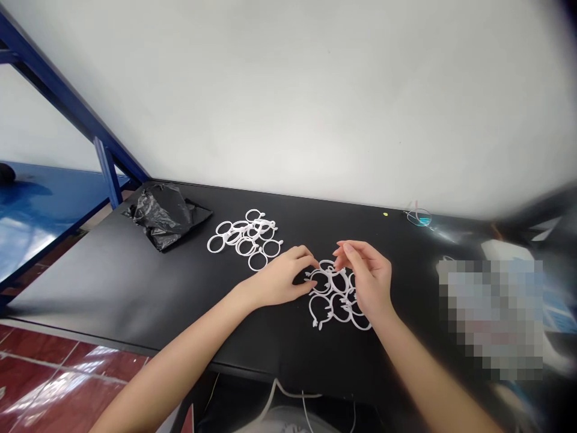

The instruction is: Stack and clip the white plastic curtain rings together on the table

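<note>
In front of me lies a pile of thin white plastic rings (339, 284), several of them gapped, with small clasp-like ends. My left hand (288, 278) reaches to the pile's left side, thumb and forefinger apart, their tips at the nearest rings. My right hand (367, 273) is over the pile's right side, fingers curled and thumb against them. Whatever its fingertips may hold is too small to make out. Farther left, a second heap of white rings (258, 260) lies on the black table (180, 300); these look closed, with a small knob on each.
A crumpled black plastic bag (164, 213) lies at the back left. Toward the back right are a small wire-like loop (419, 218) and a yellow speck (385, 214). A blurred, pixelated item (491, 319) stands at the right. Behind the table rises a white wall (315, 108); a blue metal frame (67, 90) is at the left.
</note>
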The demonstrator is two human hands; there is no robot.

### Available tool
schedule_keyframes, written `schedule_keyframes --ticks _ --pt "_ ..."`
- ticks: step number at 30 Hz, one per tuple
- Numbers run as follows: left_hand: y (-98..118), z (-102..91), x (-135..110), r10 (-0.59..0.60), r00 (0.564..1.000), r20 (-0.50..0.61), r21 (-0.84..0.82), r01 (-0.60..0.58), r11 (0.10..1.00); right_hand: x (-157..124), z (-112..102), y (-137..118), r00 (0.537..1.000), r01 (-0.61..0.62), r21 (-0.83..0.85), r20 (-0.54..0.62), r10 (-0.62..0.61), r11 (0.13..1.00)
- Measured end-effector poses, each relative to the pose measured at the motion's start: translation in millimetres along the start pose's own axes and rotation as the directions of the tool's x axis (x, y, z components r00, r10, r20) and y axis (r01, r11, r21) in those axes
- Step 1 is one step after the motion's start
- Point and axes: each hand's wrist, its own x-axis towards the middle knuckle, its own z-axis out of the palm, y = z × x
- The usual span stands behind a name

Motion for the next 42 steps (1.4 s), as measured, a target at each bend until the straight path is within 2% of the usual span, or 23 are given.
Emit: schedule_keyframes --ticks 4,7,13,16,18,20,22,24,26,29,33,37,40,42 --pt "-1 22.5 5 -0.019 0.997 -0.078 0.176 0.032 0.984 -1 1 0 1.000 -0.012 -0.006 0.012 0.012 1.000" --pt "-4 29.4 7 -0.045 0.986 -0.161 0.220 0.080 0.972 -2 2 0 1.000 -0.005 -0.005 0.013 0.005 1.000" --pt "-4 26.2 4 -0.064 0.961 -0.268 0.030 0.075 0.997 -2 2 0 1.000 -0.002 -0.005 0.010 0.002 1.000" --pt "-1 20.3 3 -0.077 0.928 -0.365 -0.042 0.066 0.997 -2 2 -1 1.000 -0.013 -0.006 0.011 0.014 1.000" --pt "2 16.7 4 -0.148 0.897 -0.417 -0.159 0.088 0.983 -3 3 -3 1.000 -0.010 -0.027 0.024 0.011 1.000" --pt "2 14.3 5 -0.254 0.882 -0.397 -0.380 0.094 0.920 -4 4 -4 0.997 0.014 -0.060 0.081 -0.009 0.998" --pt "2 13.2 7 -0.329 0.885 -0.330 -0.608 0.067 0.791 -6 6 -4 0.981 0.062 -0.099 0.191 -0.042 0.993" --pt "2 13.1 8 -0.361 0.891 -0.274 -0.762 0.027 0.647 -9 8 -3 0.951 0.119 -0.137 0.302 -0.073 0.983" --pt "2 13.2 8 -0.381 0.894 -0.234 -0.845 0.006 0.534 -12 10 -1 0.934 0.156 -0.177 0.348 -0.086 0.972" --pt "4 13.0 8 -0.404 0.898 -0.174 -0.897 0.025 0.442 -14 12 0 0.945 0.160 -0.204 0.314 -0.090 0.966" --pt "6 11.8 8 -0.456 0.877 -0.150 -0.908 0.060 0.414 -14 9 0 0.951 0.110 -0.139 0.301 -0.064 0.984" --pt "6 11.7 8 -0.471 0.864 -0.177 -0.893 0.060 0.446 -12 6 2 0.948 -0.040 -0.047 0.313 0.053 0.998" --pt "7 11.5 7 -0.436 0.881 -0.184 -0.882 0.048 0.469 -11 7 2 0.954 -0.104 -0.008 0.281 0.102 0.995" --pt "7 10.3 6 -0.375 0.908 -0.184 -0.859 0.037 0.510 -10 8 1 0.964 -0.098 0.000 0.246 0.095 0.995"
